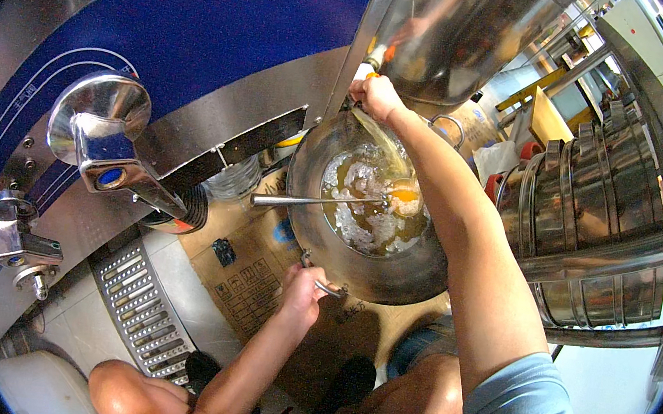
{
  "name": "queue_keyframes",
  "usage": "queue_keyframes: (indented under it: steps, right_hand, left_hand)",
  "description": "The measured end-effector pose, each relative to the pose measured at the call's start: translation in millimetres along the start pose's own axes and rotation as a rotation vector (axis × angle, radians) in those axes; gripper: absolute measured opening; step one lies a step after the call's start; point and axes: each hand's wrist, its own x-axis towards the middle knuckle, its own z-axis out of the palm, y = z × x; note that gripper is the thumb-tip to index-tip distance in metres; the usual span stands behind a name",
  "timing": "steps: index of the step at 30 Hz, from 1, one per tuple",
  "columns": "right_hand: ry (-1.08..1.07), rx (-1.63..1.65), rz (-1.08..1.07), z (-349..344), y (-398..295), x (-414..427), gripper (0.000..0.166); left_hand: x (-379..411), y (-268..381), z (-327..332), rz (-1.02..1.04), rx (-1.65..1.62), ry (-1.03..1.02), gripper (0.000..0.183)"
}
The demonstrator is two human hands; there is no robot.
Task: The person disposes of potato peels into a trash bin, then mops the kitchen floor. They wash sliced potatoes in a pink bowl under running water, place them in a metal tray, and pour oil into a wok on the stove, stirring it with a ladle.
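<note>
A large metal wok sits low in front of me, over cardboard. My left hand is closed around the wok's near loop handle. Higher up, my right hand grips a valve with a white fitting and an orange part, beside a steel drum; my fingers hide much of it. A stream of yellowish liquid runs from below that hand into the wok. Foamy yellow-brown liquid covers the wok's bottom. Across the left rim leans a long-handled ladle, its bowl in the liquid.
The shiny steel drum rises beyond the wok. At left, chrome swivel controls jut from a blue-fronted steel appliance. A slotted drain grate and flattened cardboard are on the floor. Stacked steel vessels fill a rack at right.
</note>
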Motion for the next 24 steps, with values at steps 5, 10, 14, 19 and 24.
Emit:
queue_keyframes:
  steps: [5, 10, 14, 19, 24]
  right_hand:
    - [-0.108, -0.025, 0.102, -10.3, -26.0, 9.4, 0.034]
    - [-0.125, -0.052, 0.13, -14.7, -11.5, -0.3, 0.026]
    - [-0.102, -0.16, 0.073, -20.8, -23.8, 2.2, 0.018]
    - [-0.092, -0.228, 0.035, -17.0, -9.6, 1.7, 0.012]
    - [-0.146, -0.178, 0.023, -23.3, -17.4, 6.4, 0.013]
  left_hand:
    - [-0.5, 5.9, -7.2, 0.033, 0.017, -0.006, 0.016]
    - [-4.5, 3.7, 4.6, 0.014, 0.033, 0.029, 0.019]
    - [-4.2, 3.6, 2.7, 0.024, 0.034, 0.043, 0.02]
    - [-3.0, 0.0, 4.7, -0.001, 0.033, 0.031, 0.017]
    - [0.1, 0.0, 0.2, 0.016, 0.048, -0.001, 0.012]
